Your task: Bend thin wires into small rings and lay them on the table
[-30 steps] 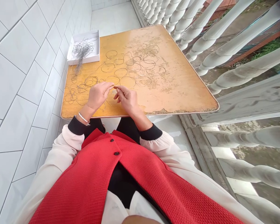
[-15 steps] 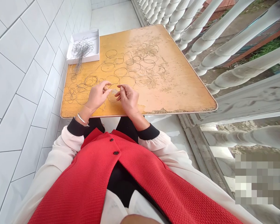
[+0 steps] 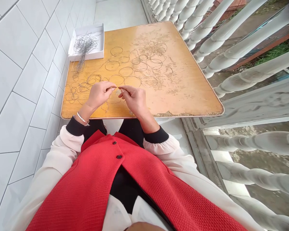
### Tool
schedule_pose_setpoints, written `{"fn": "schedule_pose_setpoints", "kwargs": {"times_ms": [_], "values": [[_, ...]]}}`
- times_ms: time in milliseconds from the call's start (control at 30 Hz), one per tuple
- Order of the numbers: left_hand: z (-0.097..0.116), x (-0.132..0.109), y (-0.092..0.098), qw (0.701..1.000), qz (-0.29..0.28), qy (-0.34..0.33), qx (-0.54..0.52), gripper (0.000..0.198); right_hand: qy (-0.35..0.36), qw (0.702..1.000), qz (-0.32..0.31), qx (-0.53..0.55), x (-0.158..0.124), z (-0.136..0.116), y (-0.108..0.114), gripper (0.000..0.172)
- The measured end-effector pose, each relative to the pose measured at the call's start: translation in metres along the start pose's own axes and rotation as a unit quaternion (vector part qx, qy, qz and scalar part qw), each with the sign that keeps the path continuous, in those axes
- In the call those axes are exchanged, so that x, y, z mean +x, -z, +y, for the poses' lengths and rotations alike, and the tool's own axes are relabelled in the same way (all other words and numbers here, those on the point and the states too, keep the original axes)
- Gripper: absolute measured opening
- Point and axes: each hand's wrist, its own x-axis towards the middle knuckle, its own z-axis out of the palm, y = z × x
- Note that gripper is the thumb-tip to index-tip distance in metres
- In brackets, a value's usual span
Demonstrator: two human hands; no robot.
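Note:
My left hand (image 3: 99, 93) and my right hand (image 3: 134, 98) meet fingertip to fingertip over the near edge of a worn wooden table (image 3: 188, 83). Both pinch the ends of a thin wire loop (image 3: 115, 95) that hangs between them just above the tabletop. A bracelet is on my left wrist. Several finished wire rings (image 3: 138, 64) lie spread across the middle of the table, and a tangle of looped wire (image 3: 78, 88) lies to the left of my left hand.
A white shallow box (image 3: 96, 35) with a bundle of straight wires (image 3: 83, 48) stands at the table's far left corner. A white tiled wall runs along the left; a white balustrade (image 3: 221, 35) runs along the right.
My fingertips have come closer together, pinching the wire ends between them. The view has shifted slightly down and right.

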Motion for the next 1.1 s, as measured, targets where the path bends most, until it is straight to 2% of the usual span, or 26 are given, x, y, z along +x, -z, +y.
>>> {"fn": "schedule_pose_setpoints", "kwargs": {"times_ms": [67, 133, 267, 433, 533, 600, 700, 800, 933, 1100], "values": [[0.000, 0.003, 0.001, 1.000, -0.018, -0.002, 0.002, 0.015, -0.002, 1.000, -0.008, -0.004, 0.000, 0.000, -0.001, 0.037], [0.000, 0.006, -0.001, 0.999, -0.017, 0.015, -0.024, 0.011, -0.022, 0.999, 0.014, 0.018, 0.000, 0.001, -0.005, 0.034], [0.002, 0.004, -0.008, 0.986, 0.019, 0.106, -0.130, 0.004, -0.092, 0.984, 0.087, 0.121, 0.003, 0.001, -0.010, 0.031], [0.012, -0.007, -0.007, 0.927, 0.021, 0.212, -0.309, 0.018, -0.154, 0.956, 0.102, 0.229, 0.008, 0.002, -0.005, 0.027], [0.016, -0.011, -0.007, 0.891, 0.008, 0.248, -0.381, 0.020, -0.168, 0.944, 0.101, 0.264, 0.009, 0.002, -0.003, 0.022], [0.017, -0.013, -0.009, 0.880, -0.002, 0.256, -0.399, 0.023, -0.182, 0.934, 0.100, 0.291, 0.010, 0.002, -0.002, 0.018], [0.014, -0.013, -0.013, 0.884, -0.018, 0.250, -0.395, 0.025, -0.195, 0.918, 0.102, 0.330, 0.011, 0.000, -0.002, 0.011], [0.012, -0.011, -0.014, 0.893, -0.005, 0.241, -0.381, 0.023, -0.208, 0.905, 0.098, 0.358, 0.011, -0.002, -0.003, 0.008], [0.014, -0.006, -0.012, 0.899, 0.036, 0.255, -0.355, 0.024, -0.220, 0.902, 0.057, 0.368, 0.006, -0.006, -0.003, 0.011], [0.016, -0.007, -0.011, 0.897, 0.038, 0.253, -0.361, 0.019, -0.218, 0.900, 0.047, 0.375, 0.004, -0.009, 0.000, 0.010]]}}
